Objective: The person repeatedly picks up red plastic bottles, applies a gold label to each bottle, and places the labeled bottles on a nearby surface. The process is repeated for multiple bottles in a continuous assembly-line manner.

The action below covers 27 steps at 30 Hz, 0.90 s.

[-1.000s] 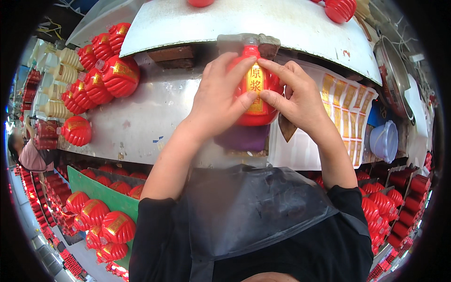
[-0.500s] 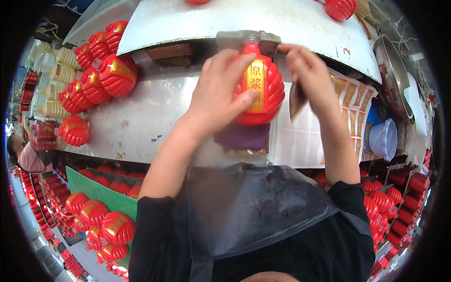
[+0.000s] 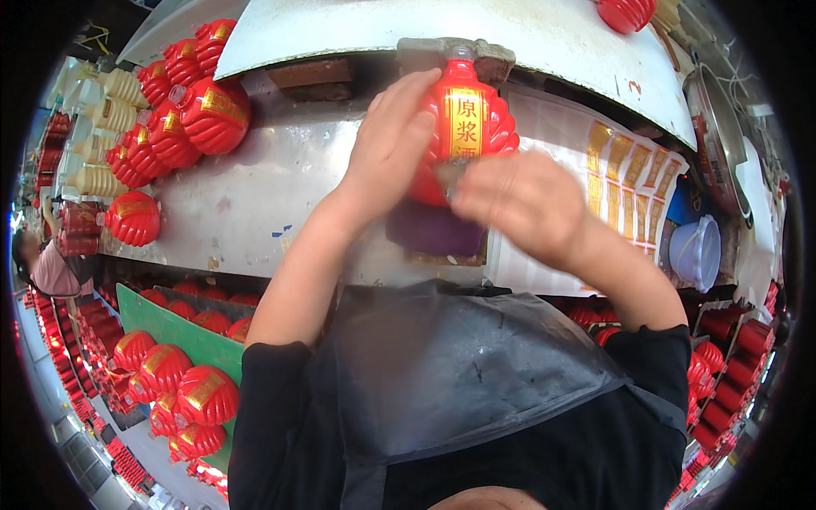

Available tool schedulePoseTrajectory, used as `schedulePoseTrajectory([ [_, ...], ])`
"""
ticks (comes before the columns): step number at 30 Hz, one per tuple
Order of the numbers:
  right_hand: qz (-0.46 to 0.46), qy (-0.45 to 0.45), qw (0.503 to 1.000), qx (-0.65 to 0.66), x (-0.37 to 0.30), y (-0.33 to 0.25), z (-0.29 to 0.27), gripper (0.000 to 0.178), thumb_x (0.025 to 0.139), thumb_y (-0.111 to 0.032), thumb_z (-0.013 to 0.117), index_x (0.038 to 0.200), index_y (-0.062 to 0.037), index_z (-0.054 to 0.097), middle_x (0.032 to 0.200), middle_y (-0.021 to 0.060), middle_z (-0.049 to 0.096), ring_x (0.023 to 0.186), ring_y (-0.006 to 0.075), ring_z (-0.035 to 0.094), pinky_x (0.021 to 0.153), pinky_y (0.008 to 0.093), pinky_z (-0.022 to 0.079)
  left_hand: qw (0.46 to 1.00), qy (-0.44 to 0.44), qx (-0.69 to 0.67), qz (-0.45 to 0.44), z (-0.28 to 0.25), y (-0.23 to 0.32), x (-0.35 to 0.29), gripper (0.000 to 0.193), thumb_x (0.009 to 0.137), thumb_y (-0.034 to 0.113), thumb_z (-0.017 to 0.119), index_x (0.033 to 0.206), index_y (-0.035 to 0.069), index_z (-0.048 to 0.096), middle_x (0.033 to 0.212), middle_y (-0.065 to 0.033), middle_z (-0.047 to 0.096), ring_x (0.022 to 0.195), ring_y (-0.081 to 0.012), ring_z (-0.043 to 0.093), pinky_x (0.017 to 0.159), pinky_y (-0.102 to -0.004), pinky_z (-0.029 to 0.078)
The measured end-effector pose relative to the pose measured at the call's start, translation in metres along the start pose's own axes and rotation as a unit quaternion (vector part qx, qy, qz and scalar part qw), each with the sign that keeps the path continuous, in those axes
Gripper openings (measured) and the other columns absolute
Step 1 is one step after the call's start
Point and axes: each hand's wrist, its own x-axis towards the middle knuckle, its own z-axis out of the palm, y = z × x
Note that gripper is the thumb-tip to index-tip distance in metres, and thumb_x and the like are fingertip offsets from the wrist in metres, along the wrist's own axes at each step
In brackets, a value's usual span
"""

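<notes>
Item: red ribbed bottle [image 3: 466, 119] with a gold label strip down its front, standing upright on the metal tabletop [image 3: 280, 187], neck at the top, long axis vertical in the picture.

Left hand [image 3: 391, 144]: fingers [image 3: 406, 95] closed around the bottle's left flank, touching it; thumb side hidden behind the bottle's lower part. This hand has the firm hold.

Right hand [image 3: 523, 200]: just below and to the right of the bottle, blurred by motion; its fingers [image 3: 476, 183] curl inward and overlap the bottle's lower front edge. Whether they press on the bottle or only pass in front of it cannot be told. Nothing separate can be made out between them.

Relation of note: the bottle lies above the right fingers and immediately right of the left fingers; the left hand is the nearer and the one in contact.

Beyond the fingers: a sheet of gold labels [image 3: 629, 170] to the right of the right hand; a pale plastic cup [image 3: 697, 251] further right; a dark purple block [image 3: 433, 231] under the bottle, between the two wrists.

To the left of the left fingers, well apart: a cluster of like red bottles [image 3: 183, 110] lying on their sides.

Hidden or unclear: the bottle's base, covered by both hands; its cap, which merges with a grey block [image 3: 455, 55] above; the tabletop's near edge, covered by the dark apron [image 3: 459, 374]
</notes>
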Motion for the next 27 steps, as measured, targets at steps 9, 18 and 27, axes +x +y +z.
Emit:
schedulePoseTrajectory([
  [9,0.164,0.099,0.981,-0.027,-0.029,0.000,0.003,0.023,0.079,-0.005,0.074,0.101,-0.0094,0.077,0.104,0.0085,0.078,0.096,0.0246,0.075,0.076,0.0347,0.057,0.999,0.013,-0.024,-0.027,0.008,-0.002,-0.002,0.060,0.101,0.032,0.061,0.152,0.003,0.049,0.151,-0.0220,0.054,0.141,-0.0381,0.049,0.120,-0.0441,0.036],
  [18,0.179,0.035,0.979,0.094,-0.028,-0.018,0.011,0.030,0.078,0.007,0.078,0.106,-0.0013,0.074,0.098,0.0134,0.076,0.085,0.0294,0.075,0.075,0.0374,0.058,0.966,0.002,-0.224,-0.131,0.007,0.004,-0.004,0.059,0.106,0.020,0.057,0.159,0.001,0.040,0.162,-0.0144,0.043,0.149,-0.0237,0.041,0.125,-0.0369,0.030],
  [27,0.322,0.001,0.943,0.084,0.045,0.056,-0.007,0.025,0.093,-0.004,0.072,0.118,-0.0017,0.068,0.100,0.0161,0.077,0.090,0.0308,0.077,0.081,0.0345,0.061,0.971,-0.020,-0.192,-0.144,0.001,0.012,-0.001,0.081,0.091,0.016,0.071,0.162,0.003,0.034,0.162,-0.0158,0.041,0.150,-0.0247,0.039,0.126,-0.0386,0.029],
])
